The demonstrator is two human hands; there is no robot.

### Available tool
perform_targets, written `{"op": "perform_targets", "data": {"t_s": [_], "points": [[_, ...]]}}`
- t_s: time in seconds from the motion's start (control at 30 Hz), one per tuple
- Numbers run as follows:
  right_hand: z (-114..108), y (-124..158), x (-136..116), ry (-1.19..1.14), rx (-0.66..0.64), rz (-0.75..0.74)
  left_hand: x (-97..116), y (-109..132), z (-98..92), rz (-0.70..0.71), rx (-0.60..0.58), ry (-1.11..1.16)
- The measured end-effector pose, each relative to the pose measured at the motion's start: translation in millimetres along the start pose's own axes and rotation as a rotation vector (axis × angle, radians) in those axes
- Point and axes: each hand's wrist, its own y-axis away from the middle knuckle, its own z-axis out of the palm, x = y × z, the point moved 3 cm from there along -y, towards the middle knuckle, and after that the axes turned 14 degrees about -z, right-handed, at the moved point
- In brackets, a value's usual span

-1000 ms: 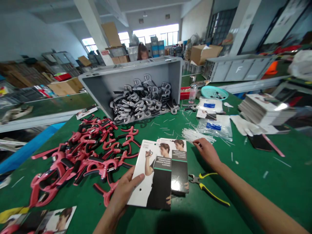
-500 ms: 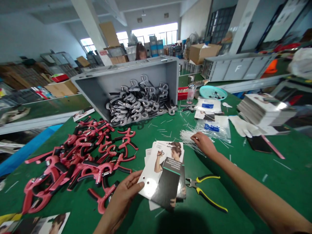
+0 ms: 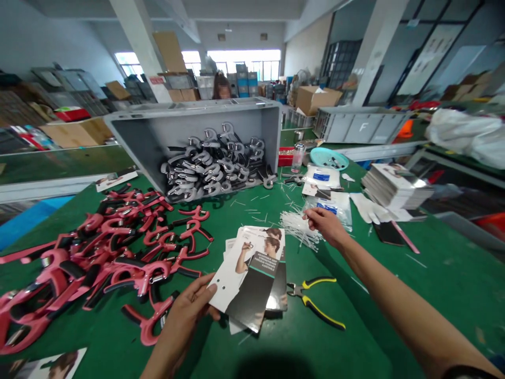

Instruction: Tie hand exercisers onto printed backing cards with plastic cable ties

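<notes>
The left grip pinches the card by its side, over other cards, between the worktop's left and right edges; it looks light, stiff and slick, so its edges should hold best; the right grip curls at the ties, whether closed on one I cannot tell; these look thin, springy, best taken near an end.
</notes>
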Motion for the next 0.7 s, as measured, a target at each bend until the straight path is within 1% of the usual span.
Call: {"op": "perform_targets", "data": {"t_s": [0.17, 0.3, 0.4, 0.5, 0.6, 0.63, 0.7], "points": [[13.5, 5.3, -2.9, -0.143, 0.055, 0.035, -7.0, -2.2, -4.4, 0.003, -0.035, 0.012], [22.3, 12.7, -12.4, -0.232, 0.049, 0.054, -11.4, -2.7, -4.0, 0.01, -0.048, 0.019], [29.2, 22.4, -19.5, -0.289, 0.041, 0.085, -9.9, -4.2, -5.9, 0.033, -0.059, 0.016], [37.3, 33.5, -22.6, -0.319, 0.033, 0.144, 0.8, -3.6, -10.5, 0.098, -0.077, -0.06], [51.7, 41.4, -29.7, -0.328, -0.008, 0.203, 17.6, 0.3, -13.9, 0.159, -0.135, -0.138], [59.0, 43.6, -35.8, -0.312, -0.04, 0.202, 22.7, 1.5, -13.6, 0.165, -0.166, -0.154], [77.2, 49.1, -55.7, -0.245, -0.118, 0.141, 30.6, 3.6, -10.4, 0.166, -0.22, -0.176]]}}
